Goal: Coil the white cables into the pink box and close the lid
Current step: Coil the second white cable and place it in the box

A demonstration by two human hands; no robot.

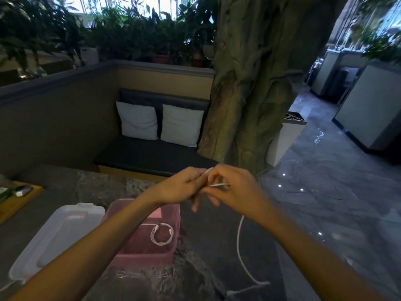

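At frame centre the left hand (184, 185) and right hand (233, 190) pinch the loose white cable (239, 237), trailing down-right of the open pink box (173, 246) at lower centre.

White cable (240, 246) partly hidden inside the hands (208, 187).

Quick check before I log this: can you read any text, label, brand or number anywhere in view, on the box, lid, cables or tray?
No readable text anywhere.
Pink box: no label shows.
White lid: plain, no print seen.
Cable in the hands: no markings visible.
Items on the yellow tray: too blurred to read.
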